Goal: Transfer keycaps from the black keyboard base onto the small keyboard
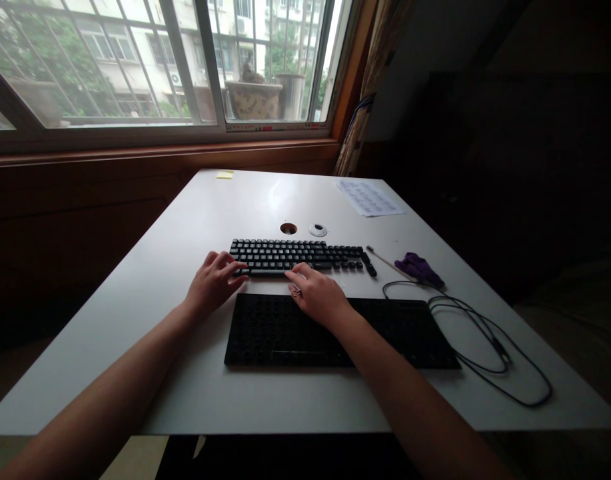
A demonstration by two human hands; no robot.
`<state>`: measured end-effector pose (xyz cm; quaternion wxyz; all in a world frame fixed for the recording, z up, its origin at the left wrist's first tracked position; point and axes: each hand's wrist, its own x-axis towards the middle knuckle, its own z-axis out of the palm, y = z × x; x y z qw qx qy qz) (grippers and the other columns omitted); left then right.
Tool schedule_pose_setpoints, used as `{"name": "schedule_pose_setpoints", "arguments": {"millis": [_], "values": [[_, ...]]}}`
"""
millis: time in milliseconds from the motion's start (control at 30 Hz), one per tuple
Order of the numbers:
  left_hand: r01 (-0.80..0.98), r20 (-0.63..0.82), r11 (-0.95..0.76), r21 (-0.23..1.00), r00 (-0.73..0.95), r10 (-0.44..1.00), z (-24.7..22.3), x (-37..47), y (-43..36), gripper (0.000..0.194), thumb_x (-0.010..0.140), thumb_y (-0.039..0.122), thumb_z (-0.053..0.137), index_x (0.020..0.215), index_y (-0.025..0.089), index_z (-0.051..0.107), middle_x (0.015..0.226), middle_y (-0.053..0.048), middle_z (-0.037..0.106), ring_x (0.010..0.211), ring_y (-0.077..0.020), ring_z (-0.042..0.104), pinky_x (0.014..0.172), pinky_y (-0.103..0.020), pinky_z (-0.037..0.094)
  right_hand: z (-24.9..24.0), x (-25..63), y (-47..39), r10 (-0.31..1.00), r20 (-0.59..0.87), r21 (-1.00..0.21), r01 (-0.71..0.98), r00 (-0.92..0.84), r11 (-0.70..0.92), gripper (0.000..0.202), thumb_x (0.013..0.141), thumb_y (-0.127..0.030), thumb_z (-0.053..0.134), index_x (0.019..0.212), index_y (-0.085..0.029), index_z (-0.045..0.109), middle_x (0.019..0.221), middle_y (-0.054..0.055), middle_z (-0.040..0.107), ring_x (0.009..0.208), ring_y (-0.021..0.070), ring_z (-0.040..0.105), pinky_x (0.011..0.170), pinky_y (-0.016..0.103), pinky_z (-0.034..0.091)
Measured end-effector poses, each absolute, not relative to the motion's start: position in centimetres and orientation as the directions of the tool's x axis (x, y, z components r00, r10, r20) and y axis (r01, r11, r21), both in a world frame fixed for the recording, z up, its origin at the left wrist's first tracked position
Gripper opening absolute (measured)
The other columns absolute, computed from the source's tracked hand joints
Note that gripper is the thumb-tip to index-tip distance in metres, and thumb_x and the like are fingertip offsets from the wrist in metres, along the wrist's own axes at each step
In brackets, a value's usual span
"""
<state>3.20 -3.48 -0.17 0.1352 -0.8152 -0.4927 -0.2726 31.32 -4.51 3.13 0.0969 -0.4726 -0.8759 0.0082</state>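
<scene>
Rows of loose black keycaps (280,252) lie on the white desk, laid out like a keyboard. Below them rests a black keyboard base (285,333), partly hidden under my right hand and forearm. My left hand (215,279) is at the left end of the keycap rows, its fingers apart and fingertips touching the lower left keycaps. My right hand (315,291), with a ring on one finger, reaches over the base's top edge. Its thumb and index finger are at the bottom row, near the long bar keycap (268,273); whether they grip it is too small to tell.
A black cable (490,327) loops at the right, by a purple cloth (419,268) and a thin stick brush (385,262). Farther back on the desk (175,233) are a printed sheet (370,198), a yellow note (225,175), a cable hole (288,229) and its round cover (318,230).
</scene>
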Motion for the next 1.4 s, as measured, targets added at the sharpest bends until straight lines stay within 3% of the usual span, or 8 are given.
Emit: {"name": "schedule_pose_setpoints", "arguments": {"millis": [400,600,833,1067,1267,1400], "values": [[0.891,0.601,-0.440,0.111,0.293,0.744,0.6,2.8,-4.8,0.016,0.087,0.030,0.062,0.097,0.022,0.070,0.091,-0.006,0.061,0.084,-0.0219,0.050,0.082,-0.037,0.045,2.4,33.5,-4.4,0.823,0.213,-0.155,0.814,-0.526,0.560,0.038,0.096,-0.032,0.044,0.130,-0.024,0.058,0.127,0.008,0.058,0.101,0.0210,0.061,0.078,0.029,0.052],[0.824,0.642,-0.532,0.195,0.303,0.705,1.3,3.1,-5.3,0.009,0.088,0.022,0.060,0.090,0.019,0.068,0.084,-0.006,0.061,0.081,-0.0200,0.051,0.077,-0.035,0.045,3.0,34.8,-3.6,0.785,0.387,-0.349,0.711,-0.484,0.610,0.032,0.097,-0.028,0.046,0.122,-0.020,0.064,0.114,0.008,0.062,0.098,0.0194,0.063,0.088,0.030,0.050],[0.663,0.598,-0.702,0.259,0.461,0.656,1.6,4.1,-6.1,0.012,0.088,0.015,0.059,0.096,0.020,0.067,0.086,-0.006,0.062,0.081,-0.0181,0.054,0.075,-0.032,0.047,7.8,36.9,-3.9,0.759,0.553,-0.559,0.524,-0.342,0.643,0.034,0.100,-0.034,0.040,0.097,-0.018,0.070,0.097,0.007,0.065,0.093,0.0186,0.062,0.087,0.032,0.047],[0.571,0.502,-0.769,0.287,0.594,0.629,1.3,5.4,-6.9,0.014,0.091,0.017,0.055,0.100,0.020,0.065,0.090,-0.007,0.060,0.084,-0.0177,0.055,0.075,-0.032,0.048,10.2,40.4,-8.4,0.887,0.408,-0.619,0.648,-0.218,0.444,0.048,0.100,-0.044,0.039,0.064,-0.019,0.060,0.064,-0.001,0.053,0.062,0.0132,0.054,0.064,0.027,0.040],[0.538,0.439,-0.796,0.278,0.665,0.604,1.2,6.3,-7.3,0.015,0.092,0.019,0.053,0.101,0.020,0.065,0.089,-0.007,0.060,0.082,-0.0171,0.055,0.073,-0.030,0.047,8.1,42.3,-13.7,0.975,0.180,-0.746,0.628,-0.131,0.222,0.048,0.096,-0.052,0.043,0.068,-0.019,0.064,0.041,-0.006,0.040,0.038,0.0105,0.045,0.046,0.024,0.033],[0.541,0.427,-0.800,0.259,0.679,0.597,1.2,6.5,-7.5,0.015,0.092,0.020,0.054,0.101,0.020,0.065,0.089,-0.007,0.060,0.082,-0.0174,0.055,0.073,-0.030,0.047,6.7,42.3,-15.4,0.974,0.163,-0.746,0.627,-0.155,0.225,0.046,0.094,-0.051,0.049,0.065,-0.019,0.063,0.044,-0.005,0.046,0.038,0.0096,0.047,0.045,0.023,0.033]]}}
